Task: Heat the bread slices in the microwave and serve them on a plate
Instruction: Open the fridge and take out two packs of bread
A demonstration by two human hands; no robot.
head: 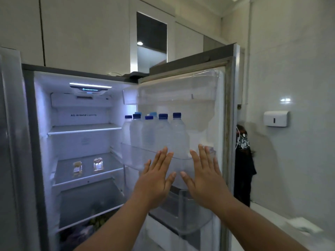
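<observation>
I face an open fridge with its inside lit. Two small clear packets, one on the left and one on the right, lie on a middle glass shelf; whether they hold bread I cannot tell. My left hand and my right hand are both raised side by side with fingers straight and spread, palms toward the inside of the open fridge door. They hold nothing and hover in front of a door shelf. No microwave or plate is in view.
Several water bottles with blue caps stand in the door shelf. Dark bags or produce fill the lower drawer. A dark cloth hangs behind the door. A white dispenser is mounted on the tiled right wall.
</observation>
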